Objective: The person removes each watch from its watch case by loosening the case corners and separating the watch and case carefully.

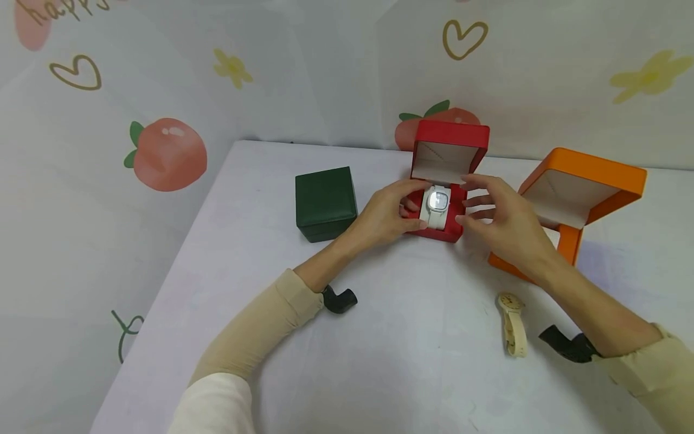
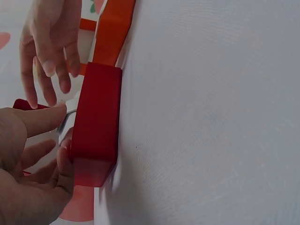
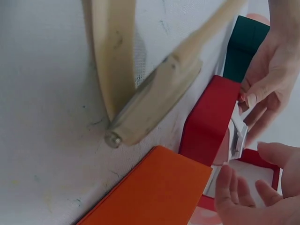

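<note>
A white watch (image 1: 438,201) with a squarish face sits on a white cushion inside the opened red watch box (image 1: 452,236). My left hand (image 1: 387,211) is at the box's left side; its thumb and index finger hold the watch at its near and far ends. In the left wrist view, other fingers (image 2: 65,171) touch the wall of the red box. On the right side, my right hand (image 1: 504,220) hovers beside the box with fingers spread and slightly bent. Nothing lies between them. The left fingertips partly hide the watch's edges.
A closed dark green box (image 1: 325,196) stands to the left. To the right is an orange box (image 1: 602,175), lid up, partly covered by the right hand. A cream watch (image 1: 511,324) lies near the right forearm. A patterned sheet (image 1: 325,78) hangs behind the table.
</note>
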`<state>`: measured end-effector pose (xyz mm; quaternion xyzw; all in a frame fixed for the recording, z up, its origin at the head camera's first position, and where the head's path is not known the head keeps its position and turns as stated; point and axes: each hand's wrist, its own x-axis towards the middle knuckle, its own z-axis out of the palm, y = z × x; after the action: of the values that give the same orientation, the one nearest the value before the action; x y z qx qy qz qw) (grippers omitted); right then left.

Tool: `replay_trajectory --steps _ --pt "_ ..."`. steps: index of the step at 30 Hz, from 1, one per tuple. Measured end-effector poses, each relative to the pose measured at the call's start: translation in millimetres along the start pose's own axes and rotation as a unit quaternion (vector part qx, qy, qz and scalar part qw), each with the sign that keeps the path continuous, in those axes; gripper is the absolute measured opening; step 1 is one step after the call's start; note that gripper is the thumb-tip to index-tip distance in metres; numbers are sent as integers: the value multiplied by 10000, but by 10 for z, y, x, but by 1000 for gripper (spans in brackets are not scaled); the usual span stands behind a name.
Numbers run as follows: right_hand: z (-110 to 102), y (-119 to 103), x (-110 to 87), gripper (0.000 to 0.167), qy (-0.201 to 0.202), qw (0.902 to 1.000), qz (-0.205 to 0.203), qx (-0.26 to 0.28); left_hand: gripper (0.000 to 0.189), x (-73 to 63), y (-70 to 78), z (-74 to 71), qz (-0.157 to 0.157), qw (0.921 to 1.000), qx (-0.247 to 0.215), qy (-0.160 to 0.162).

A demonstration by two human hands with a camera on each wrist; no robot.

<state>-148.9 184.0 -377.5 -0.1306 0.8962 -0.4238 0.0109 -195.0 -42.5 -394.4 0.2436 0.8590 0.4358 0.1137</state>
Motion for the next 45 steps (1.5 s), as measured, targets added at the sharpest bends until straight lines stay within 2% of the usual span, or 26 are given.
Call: replay_trajectory --steps 7,13,21,27,37,45 --pt "10 -13 21 68 -376 9990 232 -1 67 30 -29 -11 -57 9999 125 28" --pt "29 -4 66 67 -527 9979 350 -163 66 58 -32 -14 -185 9998 125 10" --pt "64 43 154 67 -537 9964 132 -644 66 98 -41 -9 -219 9995 232 17" --pt "89 63 217 71 -580 9932 123 -998 68 145 -39 -27 -280 9990 331 -124" --pt "114 83 311 75 -705 9896 40 -1251 72 202 -16 -58 -315 9967 601 -439" --pt "134 95 344 76 -810 9892 240 -1194 68 178 -58 -39 -146 9984 498 -226"
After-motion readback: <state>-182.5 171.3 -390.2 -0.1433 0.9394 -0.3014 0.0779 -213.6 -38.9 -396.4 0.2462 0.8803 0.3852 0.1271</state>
